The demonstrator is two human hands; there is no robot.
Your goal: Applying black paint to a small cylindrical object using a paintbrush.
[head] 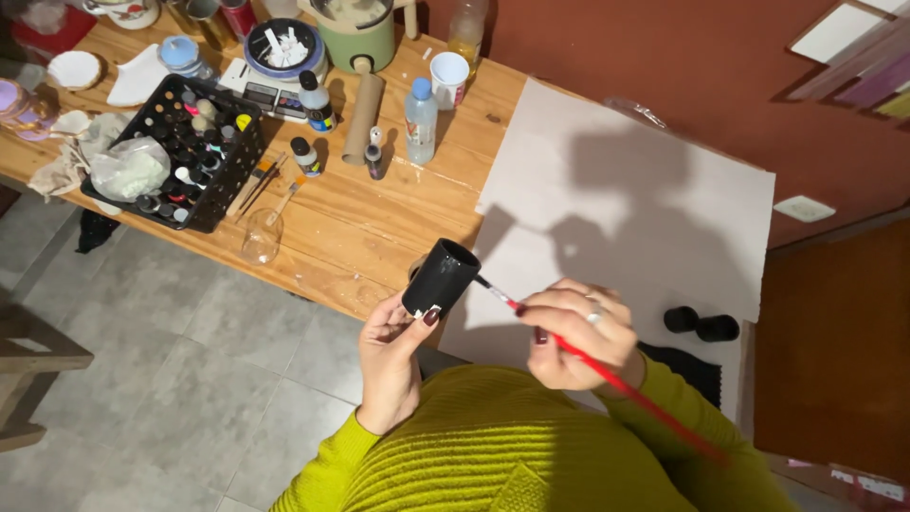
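The black cup (442,277) is being gripped by the left hand (391,353), mouth tilted up-right. The red brush (607,374) is being pinched by the right hand (580,332), its tip touching the cup's right wall

— What carries the things?
— A wooden table (360,237). On it lie a white sheet (645,190), a black crate (223,180), a cardboard tube (362,118) and a water bottle (420,118).
— More?
— A glass (262,237) near the edge.

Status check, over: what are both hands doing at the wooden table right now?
Left hand grips black painted cylinder cup. Right hand holds red-handled paintbrush, bristles at cup's side. Nothing between them.
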